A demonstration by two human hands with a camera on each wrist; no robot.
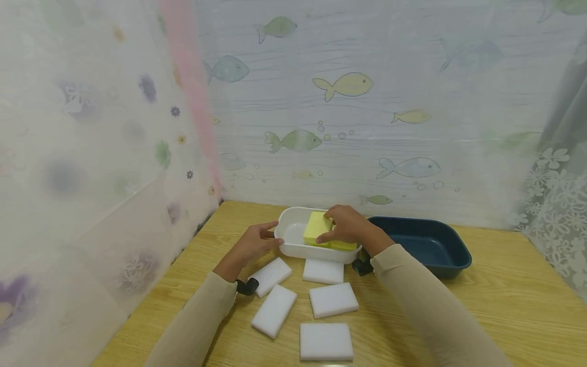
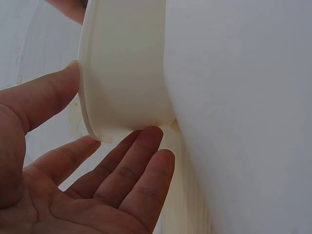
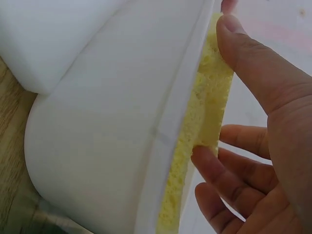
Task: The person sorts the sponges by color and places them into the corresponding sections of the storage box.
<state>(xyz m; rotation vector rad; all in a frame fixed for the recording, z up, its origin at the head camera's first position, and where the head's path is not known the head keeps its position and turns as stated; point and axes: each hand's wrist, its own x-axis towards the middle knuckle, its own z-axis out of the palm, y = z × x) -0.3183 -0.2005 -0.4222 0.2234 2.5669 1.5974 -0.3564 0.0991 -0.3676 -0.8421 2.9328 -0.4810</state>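
A white plastic basin point(image 1: 300, 250) stands near the back of the wooden table. At its left end is my left hand point(image 1: 254, 244); the thumb and forefinger touch the rim, with the other fingers extended beside the outer wall in the left wrist view. My right hand point(image 1: 347, 225) reaches over the basin's right part and grips a yellow sponge point(image 1: 315, 229) between thumb and fingers. Another yellow sponge point(image 1: 345, 245) lies in the basin beneath this hand, partly hidden. The right wrist view shows yellow sponge point(image 3: 210, 97) along the basin's rim, under the thumb.
Several white sponge-like blocks point(image 1: 326, 341) lie flat in front of the basin, one point(image 1: 323, 271) right against its near side. To the right stands a dark blue basin point(image 1: 431, 250), partly behind my right arm. Patterned curtains point(image 1: 293, 168) hang along the back and left table edges.
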